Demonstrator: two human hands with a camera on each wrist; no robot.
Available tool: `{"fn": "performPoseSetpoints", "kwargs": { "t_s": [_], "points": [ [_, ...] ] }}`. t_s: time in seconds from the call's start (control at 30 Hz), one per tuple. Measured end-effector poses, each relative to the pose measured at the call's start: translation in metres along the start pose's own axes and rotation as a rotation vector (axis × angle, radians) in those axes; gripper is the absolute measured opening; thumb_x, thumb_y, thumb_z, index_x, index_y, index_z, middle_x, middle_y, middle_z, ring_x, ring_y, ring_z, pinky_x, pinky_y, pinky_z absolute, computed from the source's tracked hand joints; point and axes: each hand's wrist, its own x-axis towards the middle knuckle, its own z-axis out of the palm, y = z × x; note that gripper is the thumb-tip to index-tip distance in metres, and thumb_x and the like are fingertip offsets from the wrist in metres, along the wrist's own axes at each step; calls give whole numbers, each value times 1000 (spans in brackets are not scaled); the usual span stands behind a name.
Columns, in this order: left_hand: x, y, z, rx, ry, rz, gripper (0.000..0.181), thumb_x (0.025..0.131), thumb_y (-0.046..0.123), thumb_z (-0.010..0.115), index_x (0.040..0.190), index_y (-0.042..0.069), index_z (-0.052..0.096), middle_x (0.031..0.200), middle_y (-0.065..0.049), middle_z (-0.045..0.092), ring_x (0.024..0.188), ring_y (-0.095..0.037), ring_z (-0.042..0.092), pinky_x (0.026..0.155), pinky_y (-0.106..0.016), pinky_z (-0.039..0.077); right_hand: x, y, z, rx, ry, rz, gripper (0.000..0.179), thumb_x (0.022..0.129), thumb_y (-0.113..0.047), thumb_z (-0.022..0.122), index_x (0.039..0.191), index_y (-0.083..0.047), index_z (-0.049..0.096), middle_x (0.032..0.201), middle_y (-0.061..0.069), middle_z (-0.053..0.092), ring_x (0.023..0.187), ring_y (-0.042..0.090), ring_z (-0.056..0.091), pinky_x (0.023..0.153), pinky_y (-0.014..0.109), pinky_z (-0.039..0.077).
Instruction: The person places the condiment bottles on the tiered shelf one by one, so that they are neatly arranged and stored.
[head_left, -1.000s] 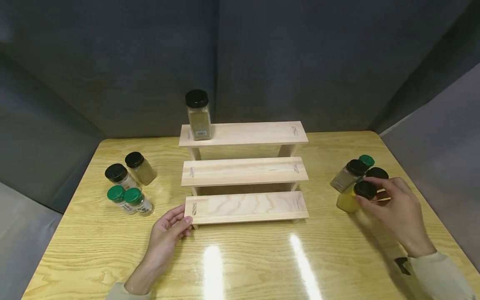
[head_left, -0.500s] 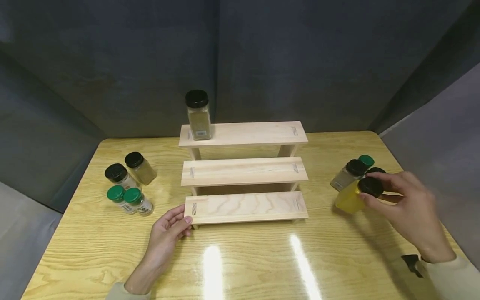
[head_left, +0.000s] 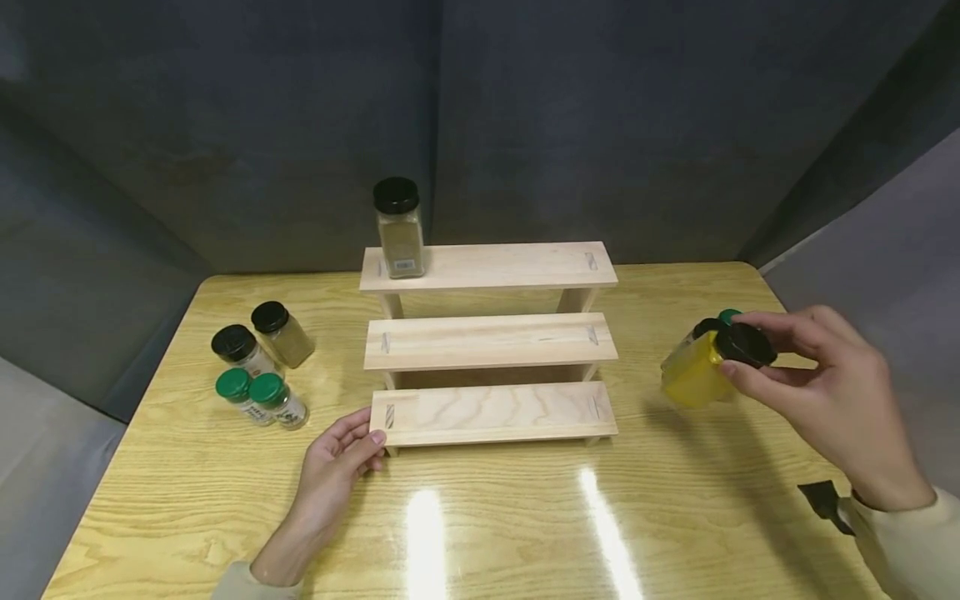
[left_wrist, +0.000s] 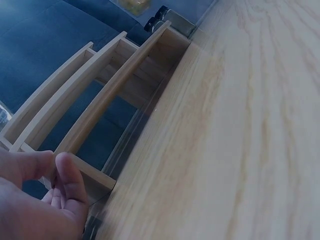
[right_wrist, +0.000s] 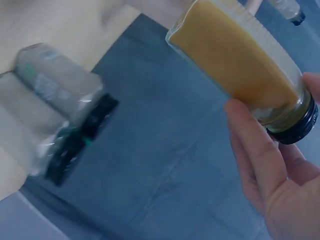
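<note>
My right hand (head_left: 836, 396) grips a spice jar of yellow powder (head_left: 692, 375) near its black lid, thumb and fingers on opposite sides. The jar is tilted and raised above the table; the right wrist view shows the glass jar (right_wrist: 230, 55) with its base pointing away from the fingers (right_wrist: 257, 145). My left hand (head_left: 339, 467) pinches the left front corner of a three-tier wooden shelf rack (head_left: 491, 415). In the left wrist view, thumb and forefinger meet at the end of the rack's lowest board (left_wrist: 110, 95). A tall black-lidded jar (head_left: 402, 242) stands at the left of the top tier.
To the left are two black-lidded jars (head_left: 288, 340) and two green-lidded jars (head_left: 277, 404) on the wooden table (head_left: 172, 500). Behind the held jar, other jars are partly hidden; the right wrist view shows two dark-lidded jars (right_wrist: 57, 82) there. Dark curtains (head_left: 585, 125) surround the table.
The right hand has lifted the yellow jar off the table from among the other jars and tilted it, lid toward the right. The left hand keeps its hold on the rack.
</note>
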Motion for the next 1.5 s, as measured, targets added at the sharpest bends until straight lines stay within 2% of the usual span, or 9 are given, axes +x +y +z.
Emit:
{"fn": "performPoseSetpoints", "kwargs": {
  "t_s": [0.17,0.5,0.7,0.9,1.0,1.27,1.5],
  "points": [
    [0,-1,1,-6,11,-3,47,105,-8,62,150,-13,49,118,-12,65,92,-16,65,77,-22,59,9,-13,-1,25,-17,-7,49,83,8,91,129,-1,77,109,3,61,98,4,65,79,7,55],
    [-2,1,1,7,-8,16,49,106,-6,63,151,-14,47,118,-13,64,91,-15,64,76,-21,59,26,-37,2,61,-43,-55,45,83,6,93,125,-4,79,110,6,62,97,13,65,78,9,57],
    [-1,1,0,1,0,8,47,105,-9,62,150,-12,49,117,-13,63,91,-16,64,76,-22,59,39,-53,10,81,-73,-116,49,82,7,91,128,-5,79,110,7,62,95,15,63,79,9,57],
    [0,1,0,1,-2,10,47,105,-8,63,150,-12,49,118,-13,64,90,-16,64,76,-22,58,54,-68,17,108,-81,-164,48,80,10,90,125,-5,80,107,5,64,95,15,61,79,9,57],
    [-1,1,1,-3,-3,9,47,105,-8,63,150,-12,50,117,-13,64,90,-16,64,76,-22,59,61,-75,21,138,-92,-170,46,81,9,90,124,-4,81,105,6,64,97,18,59,80,10,58],
    [-1,1,1,-4,-5,11,49,106,-7,64,151,-14,48,117,-14,64,90,-16,63,75,-22,59,78,-91,34,171,-124,-168,42,84,3,90,124,-7,82,106,8,62,95,19,66,81,12,59],
    [0,1,0,4,3,7,47,106,-7,63,151,-12,49,119,-15,63,91,-15,64,76,-22,59,100,-108,48,191,-142,-196,39,86,-2,90,123,-7,82,105,9,60,89,20,70,80,14,59]
  ]
}}
